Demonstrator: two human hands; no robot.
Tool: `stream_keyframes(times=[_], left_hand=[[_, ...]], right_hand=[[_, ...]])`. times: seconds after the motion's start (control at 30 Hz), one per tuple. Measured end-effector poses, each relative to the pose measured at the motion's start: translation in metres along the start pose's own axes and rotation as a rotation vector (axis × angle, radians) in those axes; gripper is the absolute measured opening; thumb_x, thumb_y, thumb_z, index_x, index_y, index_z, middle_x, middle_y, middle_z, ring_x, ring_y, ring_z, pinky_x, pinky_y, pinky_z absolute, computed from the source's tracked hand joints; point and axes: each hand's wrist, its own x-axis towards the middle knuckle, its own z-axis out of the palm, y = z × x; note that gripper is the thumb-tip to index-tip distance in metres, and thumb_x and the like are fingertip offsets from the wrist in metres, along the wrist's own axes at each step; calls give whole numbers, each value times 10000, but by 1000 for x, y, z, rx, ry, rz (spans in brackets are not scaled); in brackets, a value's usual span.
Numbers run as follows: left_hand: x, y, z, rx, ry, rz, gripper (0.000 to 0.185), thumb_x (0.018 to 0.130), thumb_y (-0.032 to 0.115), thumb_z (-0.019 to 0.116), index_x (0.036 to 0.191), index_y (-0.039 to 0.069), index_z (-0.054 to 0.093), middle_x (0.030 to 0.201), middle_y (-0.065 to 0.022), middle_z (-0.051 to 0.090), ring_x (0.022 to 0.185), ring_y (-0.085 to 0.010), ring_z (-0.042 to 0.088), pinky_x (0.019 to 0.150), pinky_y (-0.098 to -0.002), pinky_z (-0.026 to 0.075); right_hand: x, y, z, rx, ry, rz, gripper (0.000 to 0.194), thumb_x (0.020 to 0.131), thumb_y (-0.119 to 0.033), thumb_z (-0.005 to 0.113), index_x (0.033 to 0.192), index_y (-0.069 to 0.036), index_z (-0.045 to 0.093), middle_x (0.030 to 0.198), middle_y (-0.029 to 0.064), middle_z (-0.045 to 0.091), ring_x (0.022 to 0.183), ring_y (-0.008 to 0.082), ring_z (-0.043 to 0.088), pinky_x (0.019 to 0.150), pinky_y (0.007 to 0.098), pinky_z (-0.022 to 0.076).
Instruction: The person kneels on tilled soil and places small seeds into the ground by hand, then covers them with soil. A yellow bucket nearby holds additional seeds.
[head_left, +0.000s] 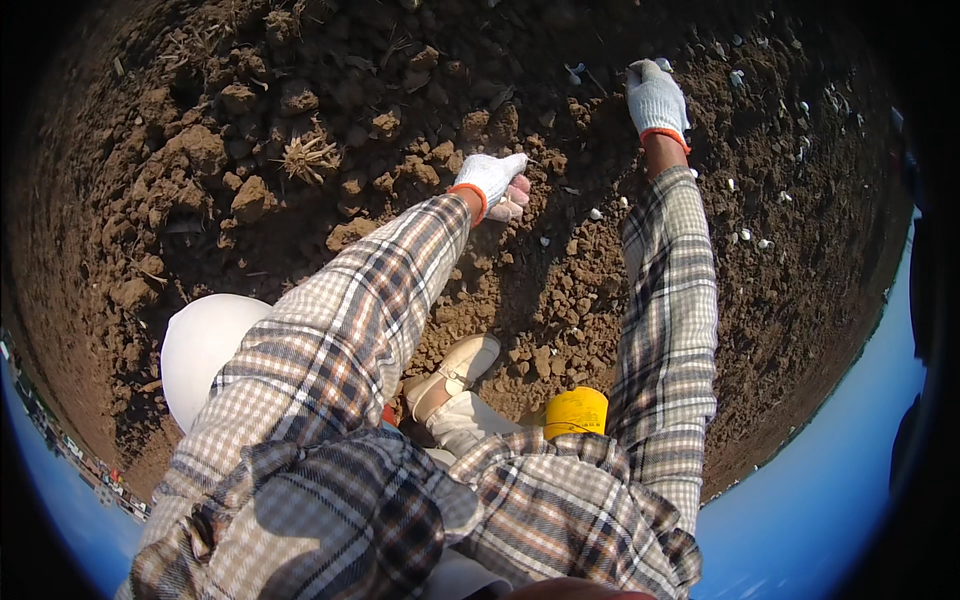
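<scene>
My left hand (493, 184), in a white knit glove with an orange cuff, is just above the clods of brown soil (551, 300). Its fingers are curled under the thumb, and a small pale tip, seemingly of a garlic clove (530, 160), juts out there; the palm is hidden. Farther out to the right, my right hand (658, 97) wears a matching glove and reaches down to the soil. A white clove (664, 65) shows at its far edge; whether the fingers grip it is hidden. Other cloves (595, 214) lie between my arms, and several (745, 235) to the right.
My shoe (465, 361) stands on the soil below my hands. Beside my right arm is a yellow plastic container (576, 411) with writing. A smooth white rounded object (210, 345) lies left of my left sleeve. Large clods (253, 199) and dry stubble (309, 156) cover the left.
</scene>
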Motion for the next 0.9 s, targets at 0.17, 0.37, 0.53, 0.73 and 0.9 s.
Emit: stream_keyframes(times=[0.17, 0.37, 0.53, 0.73, 0.9], left_hand=[[5, 13, -8, -103, -49, -45, 458, 953, 403, 619, 962, -54, 658, 798, -142, 663, 575, -195, 629, 477, -286, 520], [4, 28, -4, -263, -66, -92, 332, 963, 217, 645, 800, -58, 556, 617, -77, 497, 441, -130, 400, 384, -309, 276], [9, 24, 1, -324, -118, -131, 360, 955, 297, 631, 878, -53, 593, 690, -101, 571, 485, -138, 504, 408, -273, 411], [15, 16, -5, -139, -100, -100, 479, 969, 452, 536, 1011, -9, 660, 876, -147, 699, 589, -190, 657, 495, -281, 532], [32, 0, -17, -117, -130, 4, 479, 995, 425, 504, 1029, -30, 650, 942, -158, 698, 598, -163, 651, 521, -271, 551]], right_hand=[[31, -9, 12, -81, -108, 77, 255, 928, -319, 590, 1102, -173, 708, 1097, 172, 704, 1044, 389, 662, 892, 482, 539], [59, -26, 4, -200, -199, 120, 262, 908, -229, 597, 1116, -138, 727, 1161, 177, 691, 1100, 392, 650, 895, 479, 543], [65, -26, 18, -229, -223, 161, 259, 884, -188, 629, 1106, -124, 745, 1168, 179, 694, 1108, 394, 655, 887, 487, 549], [56, -4, 16, -197, -205, 8, 316, 910, -281, 602, 1151, -107, 710, 1198, 210, 668, 1129, 420, 625, 932, 482, 527], [-42, -10, 12, 318, 165, -253, 374, 829, -428, 702, 975, -84, 719, 1008, 166, 705, 970, 307, 673, 871, 424, 509]])
